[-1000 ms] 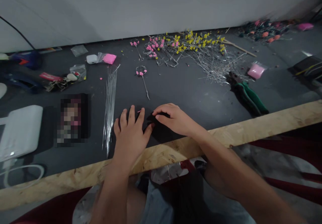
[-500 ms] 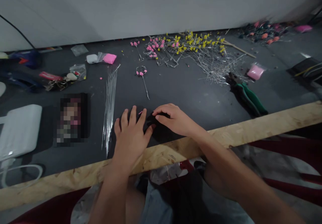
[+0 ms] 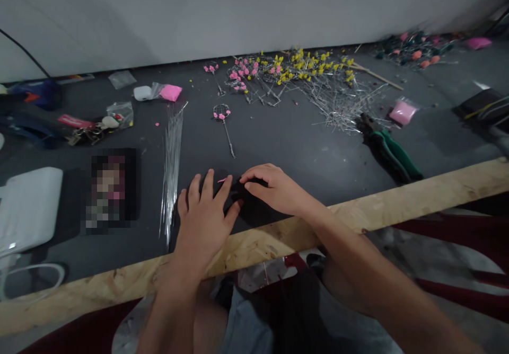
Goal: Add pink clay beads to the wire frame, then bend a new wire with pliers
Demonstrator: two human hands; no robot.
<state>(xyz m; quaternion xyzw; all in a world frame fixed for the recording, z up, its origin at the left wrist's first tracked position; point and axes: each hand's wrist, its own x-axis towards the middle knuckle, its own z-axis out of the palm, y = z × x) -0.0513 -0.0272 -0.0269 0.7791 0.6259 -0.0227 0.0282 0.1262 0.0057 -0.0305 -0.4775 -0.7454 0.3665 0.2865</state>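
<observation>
The tabletop (image 3: 302, 147) looks like matt dark sheet, dusty and scuffed, with a front edge (image 3: 397, 205) of rough pale chipboard whose flakes show. Left of centre, thin wires (image 3: 172, 158) are bright, shiny metal. At upper centre a wire heap (image 3: 338, 97) gleams the same way, dotted with matt pink and yellow beads (image 3: 278, 68). The pliers (image 3: 392, 150) at right have dull green handles, probably plastic or rubber. The bags (image 3: 119, 111) at upper left are clear, glossy film. The white case (image 3: 29, 208) at far left is smooth plastic. The wall (image 3: 238, 9) is plain, matt grey.
</observation>
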